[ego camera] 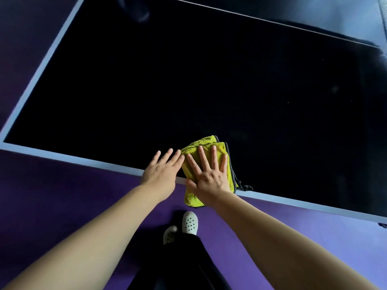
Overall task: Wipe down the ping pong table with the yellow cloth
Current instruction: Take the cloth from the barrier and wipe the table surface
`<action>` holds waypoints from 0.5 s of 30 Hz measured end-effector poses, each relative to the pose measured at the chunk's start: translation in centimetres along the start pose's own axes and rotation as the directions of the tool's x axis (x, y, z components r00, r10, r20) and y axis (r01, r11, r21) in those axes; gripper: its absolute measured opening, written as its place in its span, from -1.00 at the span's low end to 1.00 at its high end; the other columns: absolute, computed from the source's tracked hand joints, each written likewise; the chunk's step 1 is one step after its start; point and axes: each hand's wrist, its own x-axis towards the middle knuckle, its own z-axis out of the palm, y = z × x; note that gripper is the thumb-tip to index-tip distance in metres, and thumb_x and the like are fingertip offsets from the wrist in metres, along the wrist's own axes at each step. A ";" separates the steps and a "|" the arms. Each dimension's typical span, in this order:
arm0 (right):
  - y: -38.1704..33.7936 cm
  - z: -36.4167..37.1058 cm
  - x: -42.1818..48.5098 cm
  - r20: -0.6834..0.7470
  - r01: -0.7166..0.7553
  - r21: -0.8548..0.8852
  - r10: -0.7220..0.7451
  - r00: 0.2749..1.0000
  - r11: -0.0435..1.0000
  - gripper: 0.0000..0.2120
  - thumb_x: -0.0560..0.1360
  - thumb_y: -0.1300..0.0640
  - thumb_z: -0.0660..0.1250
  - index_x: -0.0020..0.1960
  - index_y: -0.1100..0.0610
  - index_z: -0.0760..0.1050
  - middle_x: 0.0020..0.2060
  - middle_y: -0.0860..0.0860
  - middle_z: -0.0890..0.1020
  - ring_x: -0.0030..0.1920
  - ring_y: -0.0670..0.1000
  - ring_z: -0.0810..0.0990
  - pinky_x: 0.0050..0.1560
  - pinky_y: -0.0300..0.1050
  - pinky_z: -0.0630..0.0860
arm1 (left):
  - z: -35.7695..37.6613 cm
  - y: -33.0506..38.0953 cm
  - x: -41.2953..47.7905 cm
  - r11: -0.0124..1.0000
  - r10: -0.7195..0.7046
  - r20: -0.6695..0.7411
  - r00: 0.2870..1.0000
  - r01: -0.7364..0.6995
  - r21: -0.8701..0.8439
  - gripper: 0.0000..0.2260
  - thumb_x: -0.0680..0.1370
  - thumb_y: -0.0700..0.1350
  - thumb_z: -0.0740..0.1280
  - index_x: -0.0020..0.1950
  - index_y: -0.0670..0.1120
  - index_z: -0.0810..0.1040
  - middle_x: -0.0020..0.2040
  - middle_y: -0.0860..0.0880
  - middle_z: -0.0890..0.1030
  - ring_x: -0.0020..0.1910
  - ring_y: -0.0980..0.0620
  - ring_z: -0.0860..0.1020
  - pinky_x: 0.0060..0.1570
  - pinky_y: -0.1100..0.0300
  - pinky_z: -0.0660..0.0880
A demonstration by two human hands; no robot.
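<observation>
Worktop: the ping pong table (188, 80) showed a dark playing surface with a pale border line along its near and left edges; a thin pale line crossed the far side.
Yellow cloth: the yellow cloth (206, 147) lay folded on the near edge of the worktop, its lower end hanging over the border toward the floor; a dark grey trim showed along its right side and at a loose corner on the border.
Right hand: the right hand (209, 174) lay flat on the cloth, fingers spread and extended, palm pressing down; the grip was released, not clenched around the fabric.
Left hand: the left hand (161, 170) rested flat on the worktop edge just beside the cloth, fingers straight and together, fingertips touching the cloth's left margin; its grip was likewise released.
Floor: a purple floor (62, 195) lay below the worktop.
Footwear: two pale perforated clogs (189, 222) stood on the floor beneath the hands, with dark trousers below them in view.
</observation>
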 end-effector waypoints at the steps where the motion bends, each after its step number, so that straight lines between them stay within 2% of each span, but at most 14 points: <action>1: 0.0 0.0 0.0 0.001 0.002 0.001 -0.002 1.000 1.000 -0.30 0.39 -0.34 -0.30 0.48 -0.21 -0.39 0.52 0.01 -0.35 0.47 0.24 -0.47 0.42 0.36 -0.38 | -0.2 -0.1 0.1 1.000 0.005 0.010 1.000 -0.006 0.011 -0.38 0.60 -0.18 0.08 0.54 -0.01 -0.22 0.55 0.03 -0.19 0.51 0.02 -0.22 0.46 0.02 -0.24; 4: -0.4 0.2 0.3 -0.045 0.003 0.003 -0.003 0.999 1.000 -0.30 0.44 -0.33 -0.22 0.53 -0.17 -0.29 0.54 0.05 -0.26 0.50 0.28 -0.38 0.43 0.38 -0.32 | -0.6 -0.8 0.5 0.999 0.024 0.008 1.000 -0.024 0.041 -0.40 0.60 -0.20 0.04 0.54 0.01 -0.22 0.55 0.04 -0.19 0.51 0.00 -0.24 0.47 0.00 -0.25; 8: -0.9 1.0 0.7 -0.132 -0.004 0.001 0.004 0.991 1.000 -0.30 0.49 -0.30 -0.02 0.57 -0.05 0.09 0.55 0.14 0.06 0.53 0.35 -0.06 0.42 0.41 -0.12 | -0.7 -1.8 0.6 0.995 0.072 0.006 0.997 -0.072 0.065 -0.42 0.61 -0.18 0.03 0.54 0.00 -0.22 0.55 0.02 -0.18 0.51 -0.03 -0.25 0.47 -0.03 -0.25; 11: -1.6 1.0 1.2 -0.148 -0.025 -0.026 0.021 0.989 0.999 -0.30 0.50 -0.29 0.02 0.56 -0.01 0.14 0.54 0.18 0.15 0.52 0.37 0.00 0.40 0.41 -0.09 | -0.8 -2.9 1.0 0.991 0.106 0.013 0.994 -0.107 0.084 -0.43 0.62 -0.16 0.02 0.54 -0.01 -0.22 0.55 0.01 -0.19 0.51 -0.04 -0.27 0.47 -0.05 -0.24; 15: -4.4 0.7 2.5 -0.135 -0.098 -0.013 0.095 0.986 0.995 -0.30 0.52 -0.32 -0.01 0.57 -0.01 0.11 0.54 0.17 0.12 0.53 0.35 -0.04 0.40 0.40 -0.10 | -1.0 -6.2 1.5 0.980 0.172 0.006 0.985 -0.172 0.101 -0.45 0.63 -0.12 0.01 0.54 -0.02 -0.20 0.55 0.01 -0.17 0.51 -0.04 -0.26 0.46 -0.04 -0.26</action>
